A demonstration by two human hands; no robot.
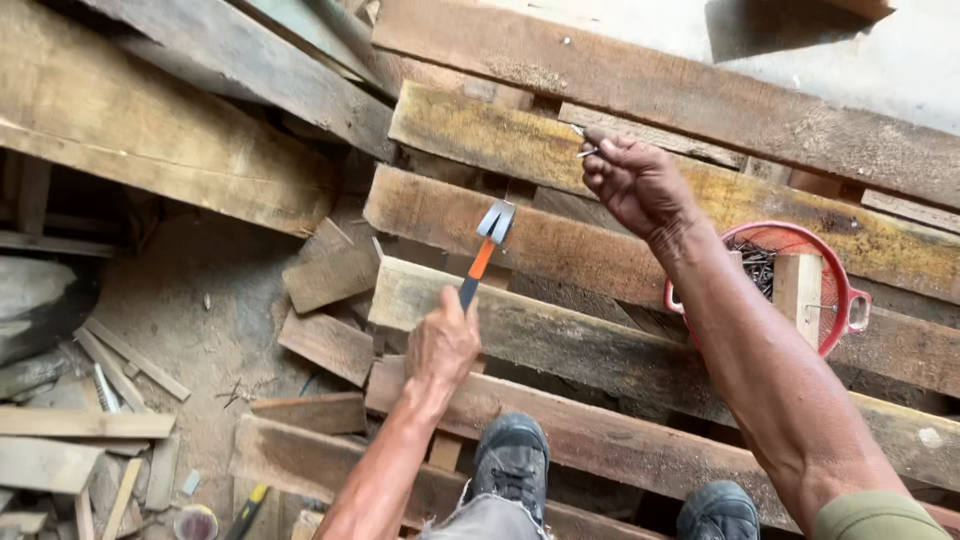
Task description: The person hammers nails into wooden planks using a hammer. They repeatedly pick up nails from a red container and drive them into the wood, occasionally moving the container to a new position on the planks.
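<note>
The left hand has its grip closed round the orange-and-black handle of a steel claw hammer, whose head is lifted clear of the wood, above the gap between two boards. The right hand reaches out over a weathered, yellow-stained wooden plank and pinches a thin metal nail between fingertips and thumb; the nail lies roughly level at the fingertips, and whether its point touches the plank cannot be told.

Judging by this, the nailing here is only at its start: the nail is in hand but not set upright or driven, and the hammer is raised, not striking. Several rough grey-brown planks already lie side by side across the stack under the person's black work shoes, though which of them are fastened does not show. A round red plastic basket sits just beside the right forearm with a dark heap of nails in it and a short wooden block standing inside, so plenty of nails appear left. Offcuts of wood lie scattered on the dusty ground to the left.
</note>
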